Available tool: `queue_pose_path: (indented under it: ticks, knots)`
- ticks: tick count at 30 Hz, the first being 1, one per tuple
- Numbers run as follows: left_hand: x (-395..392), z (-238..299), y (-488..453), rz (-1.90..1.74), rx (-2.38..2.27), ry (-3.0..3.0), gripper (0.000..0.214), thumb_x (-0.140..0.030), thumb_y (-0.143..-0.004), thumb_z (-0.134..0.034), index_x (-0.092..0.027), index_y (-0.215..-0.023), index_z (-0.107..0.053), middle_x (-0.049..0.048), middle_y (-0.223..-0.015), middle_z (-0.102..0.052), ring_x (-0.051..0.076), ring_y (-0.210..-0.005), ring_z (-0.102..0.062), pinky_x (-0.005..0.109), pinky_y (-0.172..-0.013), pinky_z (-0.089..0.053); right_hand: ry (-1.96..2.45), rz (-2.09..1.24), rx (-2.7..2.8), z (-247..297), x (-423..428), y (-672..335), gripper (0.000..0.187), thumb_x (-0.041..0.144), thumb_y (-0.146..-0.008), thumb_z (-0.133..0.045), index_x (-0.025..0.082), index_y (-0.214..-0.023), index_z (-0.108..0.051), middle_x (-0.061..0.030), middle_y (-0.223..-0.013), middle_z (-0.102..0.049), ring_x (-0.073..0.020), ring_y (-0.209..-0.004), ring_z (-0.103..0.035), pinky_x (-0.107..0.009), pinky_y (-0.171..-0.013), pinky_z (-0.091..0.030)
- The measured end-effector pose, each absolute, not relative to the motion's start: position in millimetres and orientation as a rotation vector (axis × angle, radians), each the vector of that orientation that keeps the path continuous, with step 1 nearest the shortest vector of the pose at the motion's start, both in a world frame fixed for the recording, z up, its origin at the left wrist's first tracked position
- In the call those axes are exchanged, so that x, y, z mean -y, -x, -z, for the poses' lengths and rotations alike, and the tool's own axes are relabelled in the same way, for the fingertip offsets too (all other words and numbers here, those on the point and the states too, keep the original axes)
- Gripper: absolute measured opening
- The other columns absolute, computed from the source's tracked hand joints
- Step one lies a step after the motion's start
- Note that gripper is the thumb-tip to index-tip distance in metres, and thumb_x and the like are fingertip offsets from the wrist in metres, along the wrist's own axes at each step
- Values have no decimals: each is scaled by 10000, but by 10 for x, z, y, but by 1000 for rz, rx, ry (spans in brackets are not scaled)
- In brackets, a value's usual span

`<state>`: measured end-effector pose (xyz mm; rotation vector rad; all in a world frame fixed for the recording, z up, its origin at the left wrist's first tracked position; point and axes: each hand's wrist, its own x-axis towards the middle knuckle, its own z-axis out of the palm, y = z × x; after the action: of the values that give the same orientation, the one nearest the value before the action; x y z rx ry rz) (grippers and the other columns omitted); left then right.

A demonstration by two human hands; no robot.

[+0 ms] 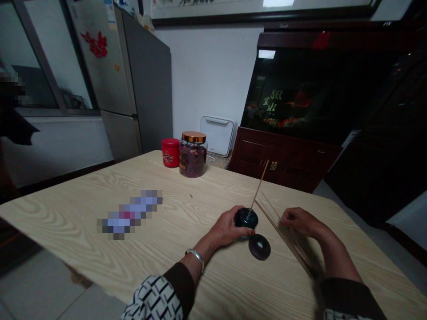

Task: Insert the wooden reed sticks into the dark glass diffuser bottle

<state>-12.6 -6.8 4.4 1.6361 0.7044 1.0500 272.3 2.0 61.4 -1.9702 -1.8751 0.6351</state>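
Both hands on incense gear at the near right of a wooden table (66, 213).
Left hand (230, 229) is curled snug around a small dark pot (246, 218), holding it on the tabletop; one thin stick (260, 184) rises from the pot, tilted to the right. Right hand (298, 222) is half curled, fingertips down on a loose bundle of sticks (287, 242) lying flat just right of the pot; I cannot tell whether it pinches one. A dark round lid (259, 247) lies just in front of the pot. Silver bangle (196, 255) on the left wrist. Far edge: glass jar (192, 154) with copper lid, touching a red tin (170, 152); their labels are unreadable. Glowing characters on the fish tank (300, 89) are too dim to read.
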Motion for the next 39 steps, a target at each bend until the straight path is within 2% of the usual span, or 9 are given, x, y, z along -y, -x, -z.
queue_pose_path:
  ticks: [2, 5, 8, 11, 21, 26, 35, 39]
  knots:
    - [70, -47, 131, -1056, -720, -1660, 603, -279, -642, -826, -159, -1188, -601, 60, -1066, -674, 209, -970, -607, 301, -861, -465, 1746, -722, 1751, -851, 65, -2685, 194, 342, -642, -719, 168, -628, -637, -9, -581, -611, -120, -525, -515, -239, -507, -402]
    - [65, -38, 135, -1057, -746, -1687, 603, -284, -646, -823, -163, -1193, -601, 57, -1056, -677, 210, -965, -607, 304, -861, -464, 1381, -631, 1418, -1222, 212, -2540, 297, 417, -624, -779, 180, -767, -671, -9, -678, -632, -114, -570, -534, -224, -507, -413]
    - [53, -16, 129, -1055, -751, -1681, 617, -286, -643, -827, -164, -1201, -595, 58, -1058, -675, 212, -965, -608, 302, -851, -467, 1089, -565, 1122, -1467, 329, -2297, 309, 389, -618, -816, 205, -810, -660, -2, -737, -634, -108, -600, -554, -209, -502, -419]
    - [45, -7, 126, -1068, -758, -1674, 632, -285, -631, -836, -163, -1202, -594, 58, -1055, -674, 213, -968, -607, 301, -855, -467, 994, -524, 1119, -1511, 356, -2062, 256, 340, -653, -812, 203, -809, -662, 4, -723, -626, -103, -598, -555, -203, -497, -412]
    - [69, -43, 127, -1067, -716, -1650, 623, -281, -639, -828, -152, -1202, -593, 69, -1076, -665, 216, -984, -600, 299, -866, -463, 1086, -451, 1348, -1269, 206, -1833, 209, 361, -769, -723, 191, -856, -638, -8, -745, -634, -109, -609, -561, -210, -494, -407]
    - [66, -52, 127, -1067, -754, -1679, 622, -292, -633, -828, -157, -1197, -602, 57, -1057, -668, 216, -974, -597, 303, -872, -457, 1146, -505, 1452, -1213, 194, -1762, 258, 409, -761, -712, 185, -834, -607, -17, -756, -632, -124, -627, -586, -216, -500, -414]
    - [76, -60, 133, -1073, -726, -1673, 637, -282, -645, -821, -159, -1226, -590, 59, -1073, -667, 217, -988, -597, 317, -904, -449, 1435, -843, 1868, -1169, 233, -1876, 330, 485, -788, -626, 163, -855, -638, -22, -717, -637, -132, -604, -593, -226, -504, -429]
    - [67, -44, 120, -1077, -726, -1658, 623, -258, -637, -822, -159, -1208, -595, 63, -1078, -667, 218, -992, -601, 306, -886, -456, 1658, -763, 1964, -1017, 135, -2176, 237, 403, -779, -633, 166, -782, -633, -28, -685, -635, -128, -579, -569, -224, -492, -390]
